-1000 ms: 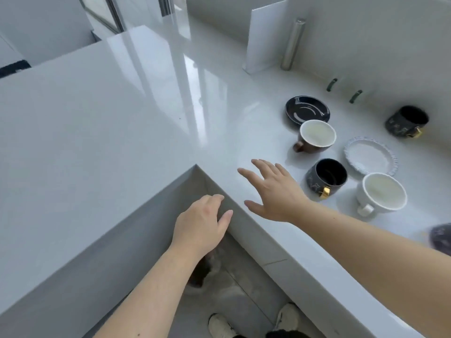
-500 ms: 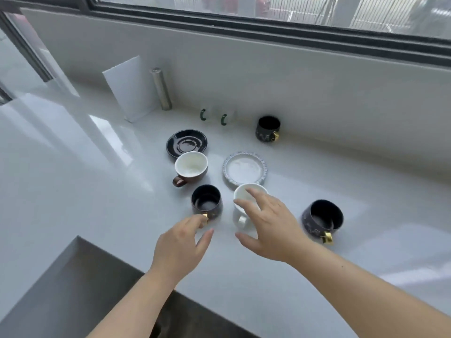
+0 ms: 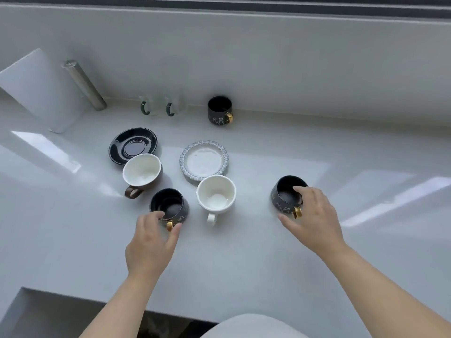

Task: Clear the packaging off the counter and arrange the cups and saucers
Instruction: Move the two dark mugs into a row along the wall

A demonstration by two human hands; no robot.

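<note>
Three black cups with gold handles stand on the white counter. My left hand grips the near-left black cup, fingers on its rim and thumb beside the handle. My right hand holds the right black cup, one finger over the rim and thumb low by the handle. Both cups rest on the counter. The third black cup stands by the back wall. Between my hands is a white cup, behind it a white saucer with a blue rim. A brown cup sits beside a black saucer.
Two clear glass mugs with green handles stand against the back wall. A white board and a metal cylinder lean at the back left. The counter's front edge runs along the bottom, with a recess at lower left.
The view has swung from the counter corner to the cups. Both hands have reached forward and apart, the left onto the near-left black cup and the right onto the right black cup.
</note>
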